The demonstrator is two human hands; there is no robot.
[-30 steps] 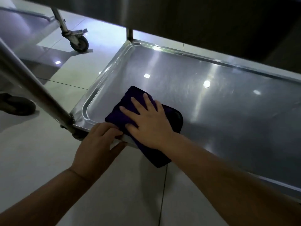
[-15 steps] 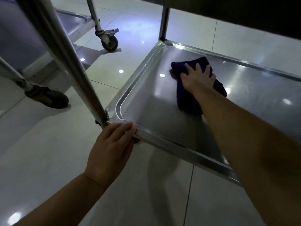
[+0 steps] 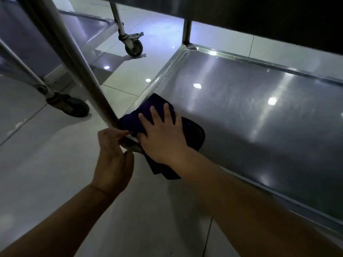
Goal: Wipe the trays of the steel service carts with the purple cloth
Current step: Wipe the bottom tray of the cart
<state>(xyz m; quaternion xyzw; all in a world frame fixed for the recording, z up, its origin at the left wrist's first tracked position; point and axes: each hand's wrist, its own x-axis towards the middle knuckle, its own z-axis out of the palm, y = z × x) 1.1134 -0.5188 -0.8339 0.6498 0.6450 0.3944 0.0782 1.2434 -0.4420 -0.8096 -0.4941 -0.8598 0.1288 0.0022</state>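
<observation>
The bottom steel tray (image 3: 259, 112) of a service cart fills the right half of the head view, low above the floor. A folded purple cloth (image 3: 193, 134) lies in the tray's near-left corner, with one end hanging over the front rim. My right hand (image 3: 163, 134) lies flat on the cloth, fingers spread, pressing it onto the steel. My left hand (image 3: 113, 156) grips the tray's front rim at that corner, just below the cart's slanting leg (image 3: 74, 62).
The dark underside of the upper tray (image 3: 259, 17) hangs close overhead. A second steel cart (image 3: 89, 28) stands at the left with its castor wheels (image 3: 133, 47) on the glossy tiled floor (image 3: 46, 164). A rear leg (image 3: 187, 30) rises at the tray's far-left corner.
My right hand has slid the cloth from the tray's far-left area back to the near-left corner. The left hand has stayed on the front rim.
</observation>
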